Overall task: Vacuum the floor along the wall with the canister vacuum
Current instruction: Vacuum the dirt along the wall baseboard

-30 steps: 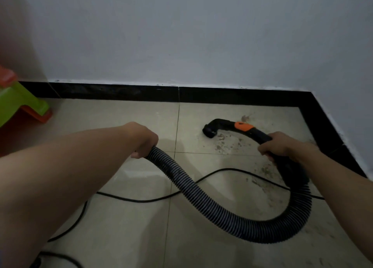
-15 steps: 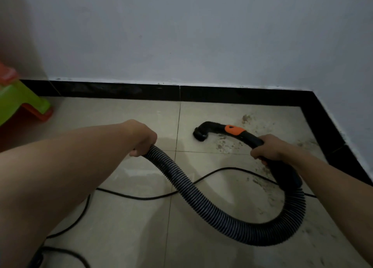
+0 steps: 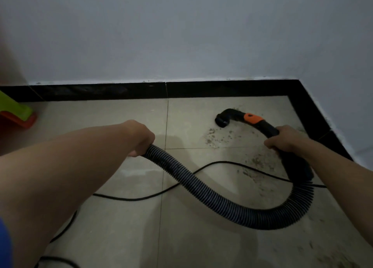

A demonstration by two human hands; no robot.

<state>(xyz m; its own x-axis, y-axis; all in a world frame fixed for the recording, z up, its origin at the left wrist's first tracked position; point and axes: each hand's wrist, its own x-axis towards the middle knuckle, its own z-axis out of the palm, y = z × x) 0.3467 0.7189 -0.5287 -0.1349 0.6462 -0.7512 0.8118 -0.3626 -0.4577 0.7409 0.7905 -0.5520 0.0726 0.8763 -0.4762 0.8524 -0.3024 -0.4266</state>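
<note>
Your right hand [image 3: 286, 139] grips the curved handle [image 3: 268, 129]; left hand [image 3: 141, 138] is wrapped round the hose [image 3: 201, 184]. Nozzle [image 3: 223, 120] sits near the corner baseboard [image 3: 308, 108], apparently touching the tile beside the dirt [image 3: 220, 136].

Both bare forearms reach fwd. L hand [image 3: 141, 139] grips the ribbed hose [image 3: 201, 189], knuckles up, fingers mostly hidden, prob. curled under. R hand [image 3: 283, 140] wraps the black wand handle [image 3: 267, 128].
</note>
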